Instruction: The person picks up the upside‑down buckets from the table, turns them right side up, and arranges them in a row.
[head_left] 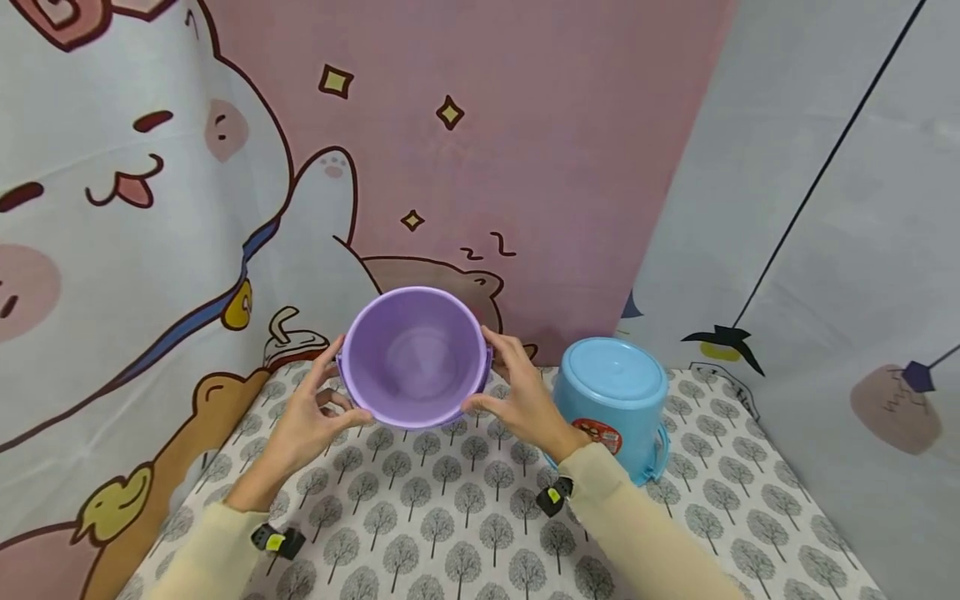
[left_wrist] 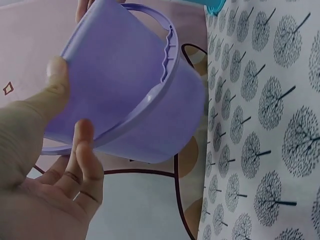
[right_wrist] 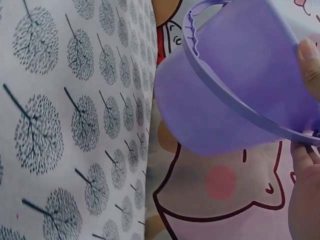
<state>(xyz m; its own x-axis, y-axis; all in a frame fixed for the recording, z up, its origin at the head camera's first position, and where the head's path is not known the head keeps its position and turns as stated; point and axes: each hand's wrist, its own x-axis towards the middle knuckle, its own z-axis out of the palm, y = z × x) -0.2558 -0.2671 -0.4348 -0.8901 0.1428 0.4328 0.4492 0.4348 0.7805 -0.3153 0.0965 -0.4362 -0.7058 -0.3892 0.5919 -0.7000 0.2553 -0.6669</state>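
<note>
A purple bucket (head_left: 420,358) is held up above the table, tilted so that its inside faces me. My left hand (head_left: 303,425) grips its left side, the thumb near the lower rim and other fingers at the side. On the right, my right hand (head_left: 528,404) holds the opposite side, its thumb by the lower rim. In the left wrist view the bucket's handle (left_wrist: 137,117) loops across the outer wall, and a wavy grip shows on it. The right wrist view shows the same handle (right_wrist: 220,92) slanting over the wall, with my right thumb (right_wrist: 311,65) against the bucket.
A light blue bucket (head_left: 611,396) stands upside down on the table at the right, beyond my right forearm, with a red label and its handle at the side. A tree-print cloth (head_left: 438,525) covers the table. Cartoon-printed curtains (head_left: 540,167) hang behind and along the sides.
</note>
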